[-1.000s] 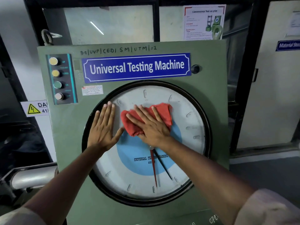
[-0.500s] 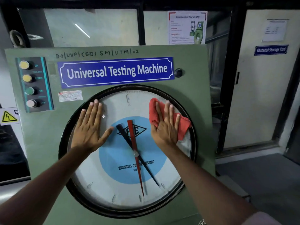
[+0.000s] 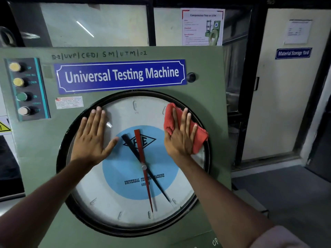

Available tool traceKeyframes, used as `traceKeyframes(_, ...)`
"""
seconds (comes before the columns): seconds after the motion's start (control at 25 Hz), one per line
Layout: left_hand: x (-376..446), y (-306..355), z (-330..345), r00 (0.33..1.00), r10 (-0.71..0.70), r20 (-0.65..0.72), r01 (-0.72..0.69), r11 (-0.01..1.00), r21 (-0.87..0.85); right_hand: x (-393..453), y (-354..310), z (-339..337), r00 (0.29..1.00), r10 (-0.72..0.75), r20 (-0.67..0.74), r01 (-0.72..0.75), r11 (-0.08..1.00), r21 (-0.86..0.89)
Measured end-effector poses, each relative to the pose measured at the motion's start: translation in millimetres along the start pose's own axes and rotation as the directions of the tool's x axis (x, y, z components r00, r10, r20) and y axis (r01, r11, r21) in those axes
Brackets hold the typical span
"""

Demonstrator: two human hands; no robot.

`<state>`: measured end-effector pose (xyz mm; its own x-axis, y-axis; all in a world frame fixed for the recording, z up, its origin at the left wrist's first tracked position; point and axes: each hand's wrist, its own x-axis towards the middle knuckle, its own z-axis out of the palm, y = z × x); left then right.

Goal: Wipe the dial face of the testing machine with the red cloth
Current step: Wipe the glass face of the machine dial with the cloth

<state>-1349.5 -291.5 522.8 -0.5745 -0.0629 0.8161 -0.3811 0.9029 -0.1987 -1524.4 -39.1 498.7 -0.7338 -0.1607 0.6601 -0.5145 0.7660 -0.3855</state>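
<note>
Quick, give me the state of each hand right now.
Left hand: open, flat on the dial face, holding nothing.
Right hand: open and flat, pressing the red cloth against the dial's upper right.

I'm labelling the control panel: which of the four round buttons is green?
The green button, third from the top beside "ON"; the two above it are yellow, the bottom one whitish.
</note>
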Motion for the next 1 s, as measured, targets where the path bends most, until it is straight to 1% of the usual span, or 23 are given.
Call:
traceKeyframes(0.08, 0.7, 0.0, -1.4, 1.000, -0.001, 0.011, 0.002, 1.000, -0.009, -32.1, 5.1, 9.4, 1.000, -0.024, -0.003, 0.024, 1.000, -0.013)
traceKeyframes(0.16, -0.7, 1.1, -4.1, 1.000, -0.003, 0.022, 0.003, 1.000, -0.011, -69.5, 18.0, 15.2, 0.997, -0.054, 0.047, 0.057, 0.997, -0.055)
traceKeyframes(0.24, 0.9, 1.6, -6.2, 0.999, -0.004, 0.040, 0.005, 1.000, -0.012, -52.6, 15.1, 12.6, 0.995, -0.053, 0.083, 0.056, 0.998, -0.040)
traceKeyframes(0.36, 0.2, 2.9, -6.2, 0.999, -0.017, 0.041, 0.017, 1.000, -0.022, 2.0, -13.6, -6.6, 0.998, 0.010, 0.055, -0.012, 0.999, 0.035)
traceKeyframes(0.4, 0.6, 3.2, -6.5, 0.999, -0.020, 0.047, 0.021, 0.999, -0.025, 0.8, -18.4, -7.1, 0.999, 0.011, 0.036, -0.012, 0.999, 0.045)
traceKeyframes(0.48, -0.1, 4.0, -6.7, 0.998, -0.014, 0.053, 0.016, 0.999, -0.032, -39.3, -13.0, 10.1, 0.997, -0.082, 0.010, 0.081, 0.996, 0.027)
traceKeyframes(0.56, -0.6, 3.6, -7.0, 0.998, -0.011, 0.056, 0.014, 0.999, -0.036, -78.9, 0.9, 20.0, 0.978, -0.199, 0.067, 0.199, 0.980, 0.007)
traceKeyframes(0.6, 0.5, 3.2, -6.9, 0.998, -0.018, 0.053, 0.020, 0.999, -0.036, -73.8, 4.3, 20.5, 0.965, -0.247, 0.093, 0.246, 0.969, 0.024)
traceKeyframes(0.64, 0.1, 2.8, -6.8, 0.998, -0.021, 0.056, 0.023, 0.999, -0.035, -60.5, 1.6, 17.6, 0.958, -0.272, 0.089, 0.271, 0.962, 0.028)
traceKeyframes(0.68, -0.9, 3.0, -6.3, 0.998, -0.020, 0.056, 0.022, 0.999, -0.032, -41.3, -5.6, 10.9, 0.965, -0.255, 0.058, 0.253, 0.967, 0.030)
traceKeyframes(0.72, -1.6, 3.7, -5.5, 0.999, -0.015, 0.051, 0.017, 0.999, -0.029, -22.7, -15.8, 3.5, 0.980, -0.195, 0.033, 0.194, 0.980, 0.036)
traceKeyframes(0.8, 0.6, 2.6, -5.6, 0.998, -0.015, 0.061, 0.017, 0.999, -0.032, -18.2, -36.8, -0.2, 0.993, -0.114, 0.015, 0.113, 0.993, 0.045)
traceKeyframes(0.84, 0.7, 1.9, -6.7, 0.998, -0.018, 0.068, 0.021, 0.999, -0.037, -33.6, -43.4, 6.4, 0.990, -0.134, 0.030, 0.133, 0.990, 0.054)
traceKeyframes(0.92, -0.5, 2.4, -8.1, 0.998, -0.012, 0.066, 0.015, 0.999, -0.036, -76.1, -36.2, 17.3, 0.954, -0.288, 0.086, 0.287, 0.958, 0.015)
traceKeyframes(1.0, 1.5, 2.7, -9.5, 0.997, -0.016, 0.073, 0.019, 0.999, -0.038, -67.6, -12.2, 14.5, 0.900, -0.418, 0.125, 0.422, 0.906, -0.007)
